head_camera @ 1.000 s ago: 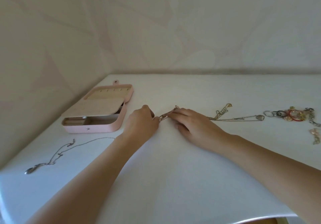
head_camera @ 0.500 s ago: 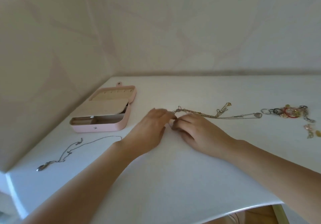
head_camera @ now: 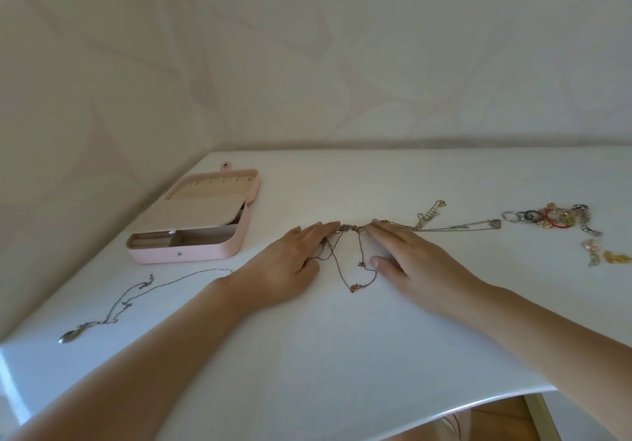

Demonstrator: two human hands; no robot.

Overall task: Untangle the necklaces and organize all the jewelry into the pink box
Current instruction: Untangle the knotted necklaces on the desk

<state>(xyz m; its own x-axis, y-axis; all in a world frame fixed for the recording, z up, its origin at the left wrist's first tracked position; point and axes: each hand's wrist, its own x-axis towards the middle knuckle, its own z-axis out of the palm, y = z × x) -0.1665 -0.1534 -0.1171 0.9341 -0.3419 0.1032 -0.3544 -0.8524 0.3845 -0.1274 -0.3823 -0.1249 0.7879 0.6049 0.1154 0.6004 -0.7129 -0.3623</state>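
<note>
The tangled necklaces [head_camera: 352, 239] are lying on the white table [head_camera: 307, 355] at its middle, their knot sitting between the two hands while thin loops are trailing toward the viewer and further chains with a small pendant are running off to the right. The left hand [head_camera: 290, 262] is resting flat with its fingers spread, fingertips touching the knot's left end and pinching nothing; the right hand [head_camera: 413, 256] is lying likewise flat and unclenched, fingertips pressing the knot's right end, thumb held apart beside a hanging loop. The pink box [head_camera: 191, 225] is standing open well to the left, its lid folded back and an inner flap covering part of the tray; no jewelry can be seen inside it. A separated silver necklace [head_camera: 130, 300] is lying near the table's left edge, and a pile of rings and small jewelry [head_camera: 554, 218] is waiting at the far right. Judged from this arrangement, spreading the hands apart too firmly is likely to tighten the knot or snap a fine link, and a loop may be snagging under the left fingers, where the chain passes out of sight. The silver necklace, lying close to the edge, could be swept off by the left forearm. No brand, label or legible writing is showing anywhere.
</note>
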